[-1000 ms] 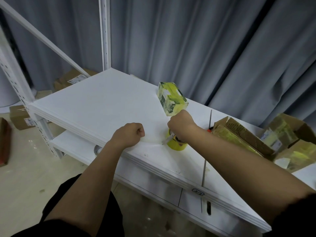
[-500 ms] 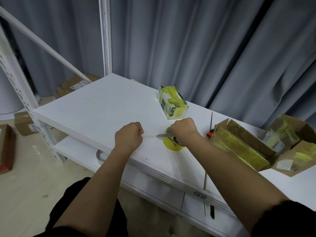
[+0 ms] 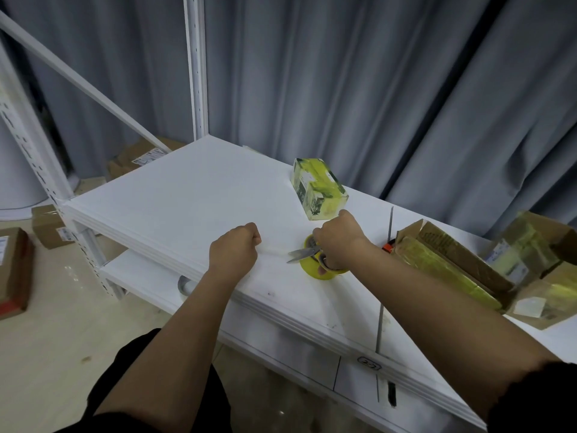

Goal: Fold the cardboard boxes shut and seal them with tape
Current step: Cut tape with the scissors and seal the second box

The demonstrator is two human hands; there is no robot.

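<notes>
Beside the yellow tape roll (image 3: 321, 268), a strip (image 3: 274, 250) is pinched taut in the curled left hand (image 3: 234, 248), scissors (image 3: 303, 254) gripped by the right hand (image 3: 338, 242); one wrapped box (image 3: 318, 189) behind appears sealed, open boxes (image 3: 452, 260) rightward judged remaining.

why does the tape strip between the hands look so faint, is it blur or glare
Head view: mostly neither; the clear tape strip is see-through against the bright, evenly lit white shelf, with only a dull sheen. The scissors and tape roll beside it look sharp; the wide lens bends the frame edges.
</notes>
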